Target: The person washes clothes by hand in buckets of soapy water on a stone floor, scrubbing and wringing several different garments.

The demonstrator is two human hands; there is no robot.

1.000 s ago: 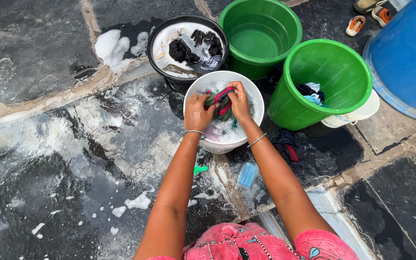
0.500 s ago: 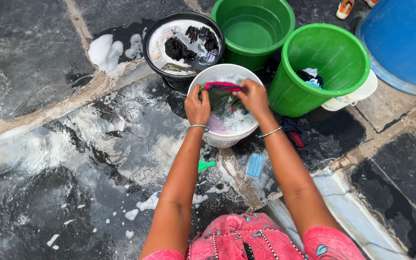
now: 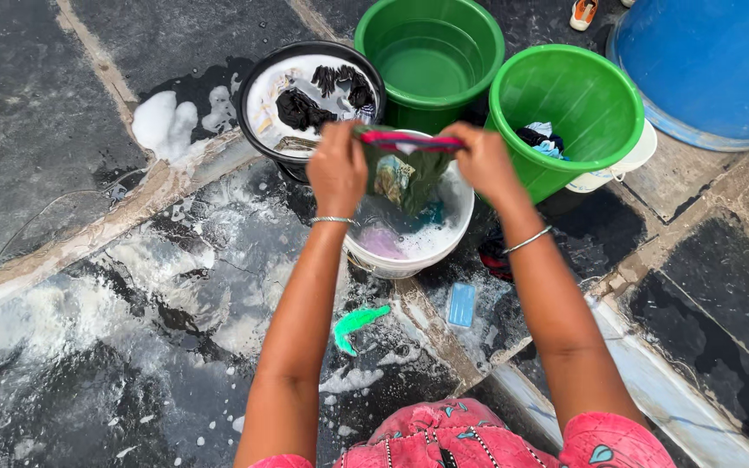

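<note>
Both hands now hold a wet dark green garment (image 3: 405,169) with a pink-red band stretched out above the white bucket (image 3: 409,247) in the upper middle of the frame. A second ago the cloth was bunched between the hands, down in the suds; since then it has been lifted and pulled wide, so the rubbing has given way to opening the piece out, its lower part hanging toward the soapy water. The left hand (image 3: 337,169) has its grip clenched on the left end of the band; the right hand (image 3: 481,160) pinches the right end just as tightly.

Behind the white bucket, a black bucket (image 3: 257,130) holds foam and dark clothes. Two green buckets stand at upper right: the far one (image 3: 431,52) holds clear water, the near one (image 3: 565,104) a few garments. A blue soap bar (image 3: 460,304) and a green scrap (image 3: 353,325) lie on the wet stone floor (image 3: 88,347) below.
</note>
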